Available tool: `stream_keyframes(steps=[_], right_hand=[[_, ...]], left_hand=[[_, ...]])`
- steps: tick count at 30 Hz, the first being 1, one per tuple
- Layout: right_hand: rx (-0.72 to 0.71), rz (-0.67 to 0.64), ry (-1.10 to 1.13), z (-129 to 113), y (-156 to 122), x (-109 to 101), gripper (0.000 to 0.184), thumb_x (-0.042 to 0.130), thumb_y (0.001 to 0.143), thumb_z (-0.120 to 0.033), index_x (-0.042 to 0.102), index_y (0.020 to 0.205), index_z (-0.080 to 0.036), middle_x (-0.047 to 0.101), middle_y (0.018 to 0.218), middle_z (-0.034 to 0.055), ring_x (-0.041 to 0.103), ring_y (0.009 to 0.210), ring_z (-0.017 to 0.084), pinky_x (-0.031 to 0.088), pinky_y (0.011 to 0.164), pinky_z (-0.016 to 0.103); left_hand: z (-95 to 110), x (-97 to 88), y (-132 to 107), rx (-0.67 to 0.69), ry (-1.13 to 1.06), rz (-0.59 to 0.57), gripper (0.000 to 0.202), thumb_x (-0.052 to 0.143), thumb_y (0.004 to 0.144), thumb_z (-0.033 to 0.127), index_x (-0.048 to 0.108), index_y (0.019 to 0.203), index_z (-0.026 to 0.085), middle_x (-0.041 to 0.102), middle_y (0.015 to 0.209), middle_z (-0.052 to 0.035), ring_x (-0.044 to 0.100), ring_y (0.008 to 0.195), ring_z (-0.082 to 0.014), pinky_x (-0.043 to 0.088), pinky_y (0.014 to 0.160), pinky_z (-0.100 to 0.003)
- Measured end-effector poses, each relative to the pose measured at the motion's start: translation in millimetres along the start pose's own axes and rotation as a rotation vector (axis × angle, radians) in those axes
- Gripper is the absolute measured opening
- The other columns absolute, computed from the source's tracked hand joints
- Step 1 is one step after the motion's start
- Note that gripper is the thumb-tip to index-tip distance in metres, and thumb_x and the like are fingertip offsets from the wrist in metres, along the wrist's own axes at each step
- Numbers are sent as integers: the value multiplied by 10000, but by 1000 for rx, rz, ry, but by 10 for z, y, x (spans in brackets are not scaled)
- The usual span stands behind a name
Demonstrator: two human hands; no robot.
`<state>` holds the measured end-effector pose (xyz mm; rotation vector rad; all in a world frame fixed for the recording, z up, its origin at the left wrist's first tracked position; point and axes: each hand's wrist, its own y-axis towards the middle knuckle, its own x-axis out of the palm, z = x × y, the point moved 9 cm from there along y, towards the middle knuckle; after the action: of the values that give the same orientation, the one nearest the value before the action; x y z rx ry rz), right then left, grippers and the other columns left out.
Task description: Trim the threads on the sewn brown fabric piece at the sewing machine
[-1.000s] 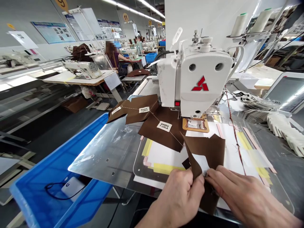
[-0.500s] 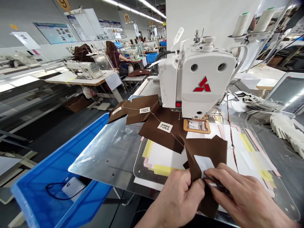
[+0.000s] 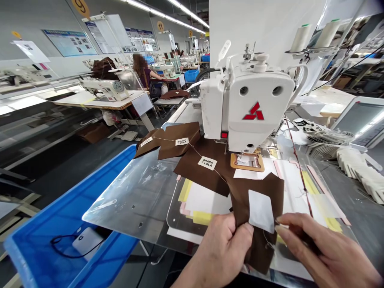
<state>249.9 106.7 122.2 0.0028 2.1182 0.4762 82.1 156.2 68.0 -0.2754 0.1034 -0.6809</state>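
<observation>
My left hand (image 3: 223,250) pinches the lower left edge of a brown fabric piece (image 3: 262,186) with a white patch (image 3: 261,210) on it, held over the clear plate (image 3: 135,196). My right hand (image 3: 318,252) sits to the right, its fingertips pressed together at the patch's lower right corner, with something dark and thin under the fingers. A fine thread hangs below the patch. More brown pieces with a "BIMBA Y LOLA" label (image 3: 207,163) lie chained by thread towards the white sewing machine (image 3: 255,104).
An orange clamp frame (image 3: 247,162) sits under the machine head. A blue bin (image 3: 75,224) stands at the lower left. White label stacks (image 3: 360,168) and a control screen (image 3: 360,120) are on the right. Another person (image 3: 144,70) works at a far station.
The brown piece has unfolded, so its white patch now faces up. My right hand has drawn back to the right from the pinch point. My left hand keeps its hold.
</observation>
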Motion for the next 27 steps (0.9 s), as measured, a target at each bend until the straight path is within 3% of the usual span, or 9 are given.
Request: stream_keyframes(steps=[4,8,11,15,17,19,23,25,27], right_hand=[[-151,-22,-206,-91,-45,160,360,526,1103,-357,525,1432,-208,718,957,10,708,597,129,551,496,211],[-254,-75,-226,-186,-42,328,341,440,1064,-145,571,1372,-207,695,1011,36,741,752,154,576,583,247],[-204,-36,-137,-160,2,268,263,436,1070,-148,603,1255,-231,704,982,16,742,752,131,569,595,210],[78,119,-106,57,35,-146,185,511,1116,-380,625,1012,-277,657,796,-39,652,572,114,516,505,211],[213,173,-143,199,-1,-343,248,516,1110,-486,628,1006,-290,653,792,-39,632,594,128,520,533,228],[273,152,-188,345,-55,-392,286,496,1108,-543,624,1033,-299,674,854,-29,658,665,148,542,582,248],[267,188,-376,720,-227,-350,229,493,1113,-465,615,1177,-282,733,1105,39,730,705,185,502,475,279],[208,236,-471,859,-299,-345,207,533,1097,-409,630,1224,-276,742,1162,58,743,683,180,447,389,257],[99,185,-483,893,-321,-287,247,548,1085,-447,663,1232,-285,745,1159,54,767,715,180,447,366,207]], left_hand=[[8,10,6,17,3,-20,367,486,1094,371,508,792,165,488,718,9,440,652,-110,348,552,-212],[42,6,9,23,66,-8,410,477,1101,412,508,777,163,461,700,17,403,632,-106,341,531,-218],[81,14,5,52,109,-17,427,456,1108,391,477,745,168,463,664,21,429,620,-104,343,541,-223],[-66,-19,0,-65,30,-23,444,442,1111,422,519,757,165,533,612,12,487,523,-96,345,494,-213],[-133,-34,-4,-110,-19,-21,450,445,1106,431,545,760,161,583,607,-6,519,493,-101,359,475,-205],[-156,-39,-4,-118,-51,-18,434,458,1095,408,553,752,160,615,615,-18,533,479,-101,370,462,-195],[-155,-69,-1,-117,-71,25,367,505,1062,361,525,745,177,558,583,17,513,445,-91,347,408,-174],[-141,-68,-1,-106,-77,22,352,525,1047,352,498,737,188,505,570,39,504,432,-92,347,385,-171],[-124,-69,-5,-99,-94,21,341,528,1039,337,480,732,195,470,569,51,485,424,-90,352,373,-171]])
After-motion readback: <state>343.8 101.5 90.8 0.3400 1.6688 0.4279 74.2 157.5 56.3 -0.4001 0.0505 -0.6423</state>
